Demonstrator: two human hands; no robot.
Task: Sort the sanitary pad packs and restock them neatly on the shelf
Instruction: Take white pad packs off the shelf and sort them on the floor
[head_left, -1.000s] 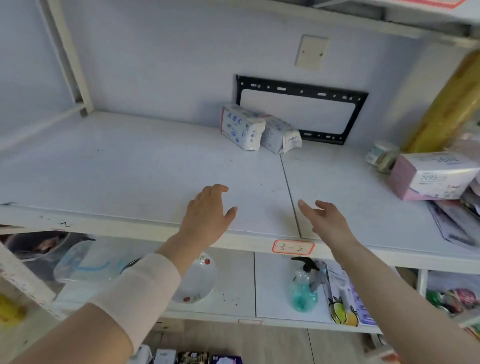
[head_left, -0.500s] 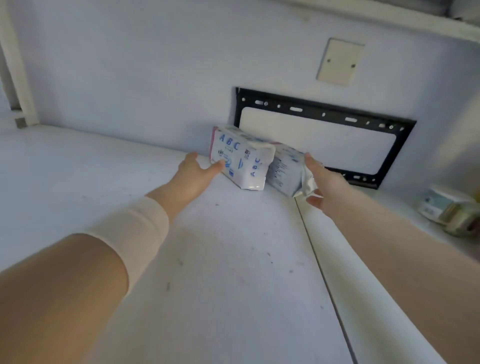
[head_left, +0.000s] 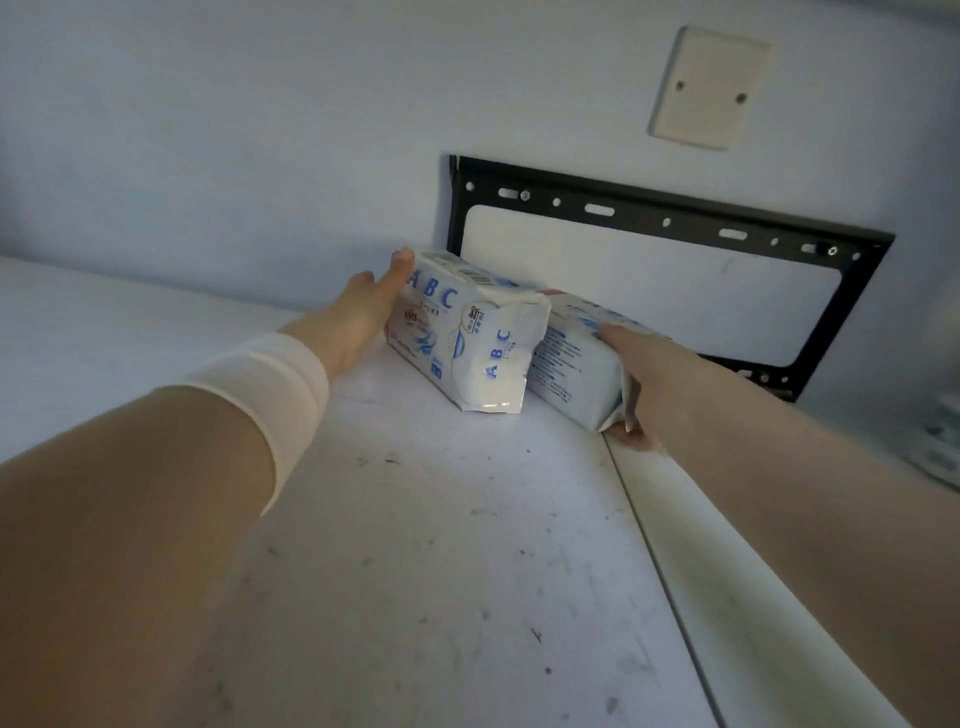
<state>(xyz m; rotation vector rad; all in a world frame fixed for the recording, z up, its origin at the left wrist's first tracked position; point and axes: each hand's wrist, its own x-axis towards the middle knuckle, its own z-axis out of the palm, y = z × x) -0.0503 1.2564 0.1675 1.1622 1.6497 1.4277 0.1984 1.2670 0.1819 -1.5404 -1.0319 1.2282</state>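
1. My left hand lies against the white plastic pad pack with blue ABC letters. Its thumb is on top and its fingers are hidden, so I cannot tell the grip.
2. My right hand pinches the second white, blue-printed pack — finger above, thumb beneath.
3. The packs touch at the back of the scuffed white shelf board.

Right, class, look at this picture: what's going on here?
A person reaches with both hands to the back of a white shelf, where two pad packs lie side by side, touching, in front of a black bracket. The left hand grips the left end of the ABC pack, thumb on its face. The right hand holds the second pack, a finger on top, thumb under its near end.
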